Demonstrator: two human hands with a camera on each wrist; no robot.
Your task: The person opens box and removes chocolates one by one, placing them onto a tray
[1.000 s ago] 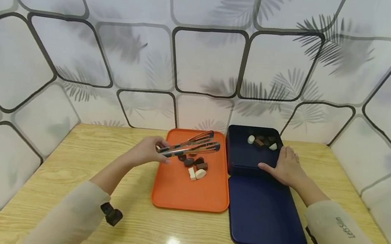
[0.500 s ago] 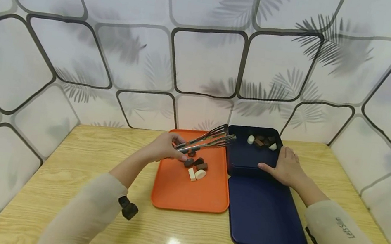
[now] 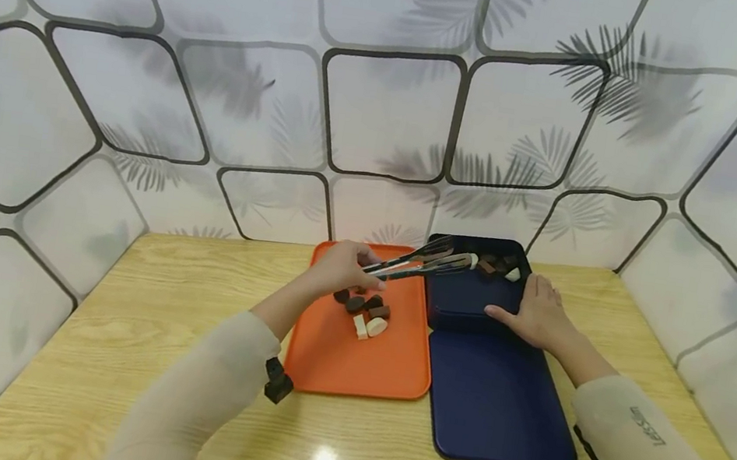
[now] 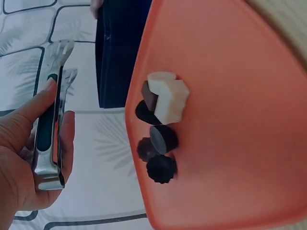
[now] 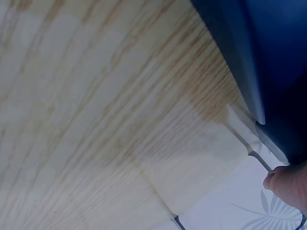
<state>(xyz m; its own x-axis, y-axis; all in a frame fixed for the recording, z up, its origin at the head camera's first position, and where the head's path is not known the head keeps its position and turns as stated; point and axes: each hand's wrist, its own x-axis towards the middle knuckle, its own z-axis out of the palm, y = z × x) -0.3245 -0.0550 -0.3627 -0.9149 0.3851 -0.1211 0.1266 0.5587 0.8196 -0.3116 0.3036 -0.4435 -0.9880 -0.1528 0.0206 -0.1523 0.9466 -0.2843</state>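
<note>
My left hand [image 3: 339, 268] holds metal tongs [image 3: 411, 269] with dark grips, pinched between thumb and fingers. The slotted tips reach over the dark blue box [image 3: 460, 303], overlapping a white piece in the head view. Whether they touch it, I cannot tell. In the left wrist view nothing shows clearly between the arms of the tongs. Brown chocolates [image 3: 487, 266] and a white piece [image 3: 512, 274] lie at the back of the box. My right hand [image 3: 540, 317] rests on the box's right side, thumb along the front edge; the right wrist view catches only a fingertip [image 5: 288, 184].
An orange tray [image 3: 356, 370] left of the box carries several dark chocolates [image 3: 355, 304] and white pieces [image 3: 377, 327]. The blue lid [image 3: 502, 406] lies flat in front of the box. A patterned screen [image 3: 390, 123] stands behind and beside the wooden table [image 3: 189, 299].
My left hand has carried the tongs rightward from over the orange tray, so their tips now reach over the blue box. The right hand has stayed on the box.
</note>
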